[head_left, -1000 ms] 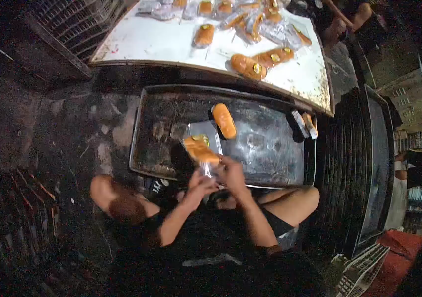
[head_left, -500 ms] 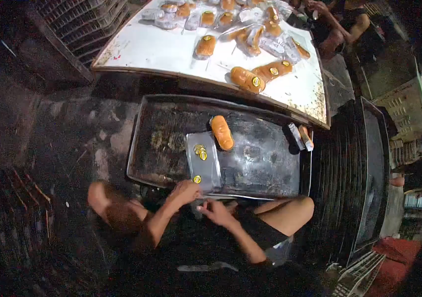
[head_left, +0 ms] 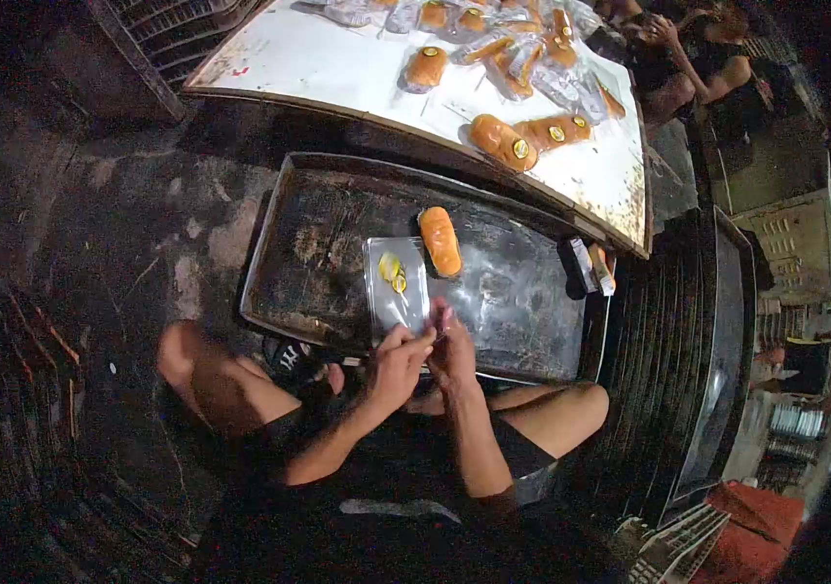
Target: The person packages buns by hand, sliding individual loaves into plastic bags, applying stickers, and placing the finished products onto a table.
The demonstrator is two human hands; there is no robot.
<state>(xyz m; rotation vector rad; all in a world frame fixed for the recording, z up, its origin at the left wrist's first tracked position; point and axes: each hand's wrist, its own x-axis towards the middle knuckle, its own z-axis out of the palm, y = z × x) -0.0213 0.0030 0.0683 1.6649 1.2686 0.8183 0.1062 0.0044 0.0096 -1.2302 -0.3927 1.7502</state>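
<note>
A dark metal tray lies in front of my crossed legs. On it a clear plastic bag lies flat, with several yellow round labels on top. One unwrapped bread roll sits just right of the bag. My left hand is at the bag's near edge, its fingers pinched close to my right hand. My right hand is raised beside it, thumb and fingers together near the bag's lower right corner. What the fingers hold is too small to make out.
Beyond the tray stands a white table with several bagged rolls. Small boxes lie at the tray's right end. Stacked dark trays stand to the right. Another person sits at the upper right.
Both hands have moved forward and come together over the bag's near edge, my right hand reaching further over the tray. The label near the bag's lower edge no longer shows there.
</note>
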